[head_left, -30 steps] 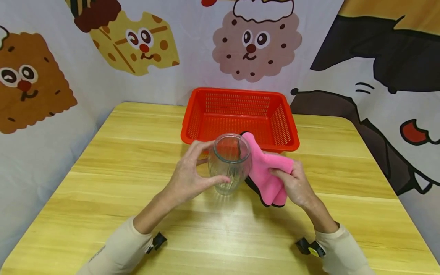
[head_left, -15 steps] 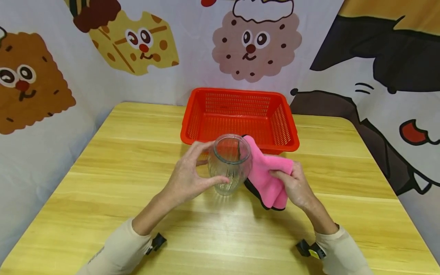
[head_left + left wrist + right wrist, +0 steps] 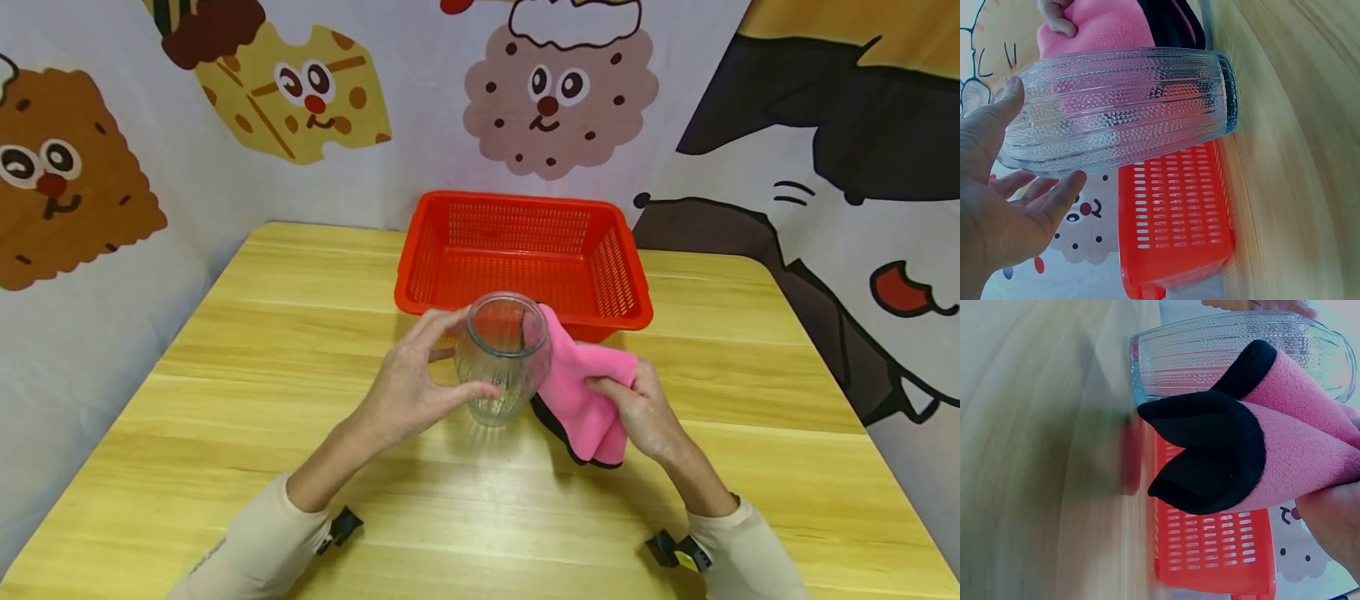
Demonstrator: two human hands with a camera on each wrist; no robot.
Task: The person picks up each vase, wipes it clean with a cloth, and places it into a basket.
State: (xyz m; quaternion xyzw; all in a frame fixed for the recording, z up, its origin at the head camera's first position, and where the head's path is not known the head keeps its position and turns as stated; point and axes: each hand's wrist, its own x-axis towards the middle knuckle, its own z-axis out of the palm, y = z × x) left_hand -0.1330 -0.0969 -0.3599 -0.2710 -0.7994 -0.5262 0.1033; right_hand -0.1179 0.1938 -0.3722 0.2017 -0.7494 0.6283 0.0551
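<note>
A clear glass vase (image 3: 501, 367) with ribbed, dotted sides stands upright near the middle of the table. My left hand (image 3: 411, 379) holds it from the left, the thumb on the near side and the fingers round the far side. On the vase's right, my right hand (image 3: 647, 408) pinches a pink cloth (image 3: 585, 400) with black edging. The bunched cloth lies against the vase's right side, and part of it shows through the glass in the left wrist view. Its dark folded edges (image 3: 1210, 450) hang low in the right wrist view.
Just behind the vase, a red plastic basket (image 3: 408, 275) with slotted walls sits on the wooden table (image 3: 247, 383). A curtain (image 3: 427, 108) with cartoon prints hangs round the table's back and sides.
My right hand and the pink cloth have slid slightly down the vase's side, towards me. The left hand and the vase stay in place.
</note>
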